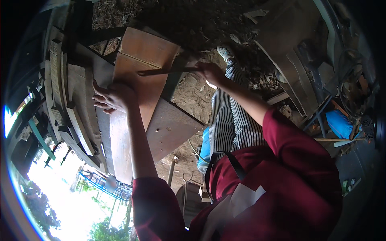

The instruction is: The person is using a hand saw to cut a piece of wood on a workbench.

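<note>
A reddish-brown wooden board point(146, 96), pale at its near end, lies on a grey-brown worktop point(173, 128). A seam crosses it near the far end. My left hand point(114, 97) rests at the left side of the board, palm down, fingers spread and pointing left. It holds nothing that I can see. My right hand point(210, 74) is closed around the end of a long, slim, dark tool point(167, 72). The tool reaches left across the board, with its rounded tip over the wood. Its exact kind is not clear, nor whether it touches the board.
Several rough planks point(76, 96) are stacked along the left. My legs in striped trousers point(233, 116) stand right of the worktop, beside a blue container point(205, 146). Scrap boards point(289, 60) and a bright blue object point(339, 123) lie at the right on bare ground.
</note>
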Action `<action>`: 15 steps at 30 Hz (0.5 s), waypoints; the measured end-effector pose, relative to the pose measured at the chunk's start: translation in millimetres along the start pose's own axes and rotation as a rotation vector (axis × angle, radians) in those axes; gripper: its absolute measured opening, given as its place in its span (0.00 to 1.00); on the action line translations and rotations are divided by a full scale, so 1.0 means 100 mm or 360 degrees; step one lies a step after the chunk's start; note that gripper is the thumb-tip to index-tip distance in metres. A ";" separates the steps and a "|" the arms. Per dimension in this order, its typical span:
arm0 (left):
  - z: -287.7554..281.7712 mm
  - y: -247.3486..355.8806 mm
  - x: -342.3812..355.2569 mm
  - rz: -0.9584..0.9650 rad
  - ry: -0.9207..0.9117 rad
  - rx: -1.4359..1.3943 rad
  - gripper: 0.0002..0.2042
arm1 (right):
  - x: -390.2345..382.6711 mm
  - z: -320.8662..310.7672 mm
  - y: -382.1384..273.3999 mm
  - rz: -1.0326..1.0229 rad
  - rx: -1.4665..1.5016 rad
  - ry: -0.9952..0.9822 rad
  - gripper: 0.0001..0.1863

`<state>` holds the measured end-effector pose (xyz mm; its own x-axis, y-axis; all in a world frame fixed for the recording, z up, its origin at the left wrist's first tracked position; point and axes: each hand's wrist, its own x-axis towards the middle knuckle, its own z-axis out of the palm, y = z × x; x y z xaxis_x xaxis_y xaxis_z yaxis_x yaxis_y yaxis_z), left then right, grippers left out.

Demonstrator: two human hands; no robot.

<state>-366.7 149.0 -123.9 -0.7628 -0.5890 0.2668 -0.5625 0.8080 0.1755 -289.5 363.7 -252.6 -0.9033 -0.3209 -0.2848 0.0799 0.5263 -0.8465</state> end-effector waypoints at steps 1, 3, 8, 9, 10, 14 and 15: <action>0.05 -0.05 0.06 0.0001 0.0009 0.0000 0.23 | -0.08 0.04 -0.02 -0.0241 0.0533 0.0358 0.07; 0.15 -0.28 0.11 0.0235 0.0066 -0.0018 0.24 | 0.36 0.01 -0.37 -0.0259 0.0187 0.0228 0.06; 0.03 -0.08 0.06 0.0231 -0.0133 0.0210 0.27 | 0.22 0.10 -0.23 -0.0508 -0.0095 0.0464 0.09; -0.04 -0.04 0.02 0.0115 -0.0109 0.0124 0.25 | 0.03 0.13 -0.05 -0.0295 0.0104 0.0352 0.09; -0.02 0.02 0.02 -0.0006 -0.0075 0.0018 0.24 | -0.01 0.05 -0.02 -0.0097 0.0288 0.0248 0.09; 0.06 -0.26 0.09 0.0163 -0.0031 0.0018 0.21 | 0.37 -0.04 -0.71 -0.0350 -0.0241 0.0206 0.06; 0.11 -0.54 0.18 0.0415 0.0098 0.0078 0.20 | 0.35 -0.08 -0.89 -0.0314 -0.0141 0.0190 0.07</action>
<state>-353.4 94.6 -139.1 -0.8639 -0.3576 0.3546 -0.3653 0.9297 0.0474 -332.0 311.8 -183.3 -0.9416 -0.3316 -0.0580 -0.1355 0.5312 -0.8363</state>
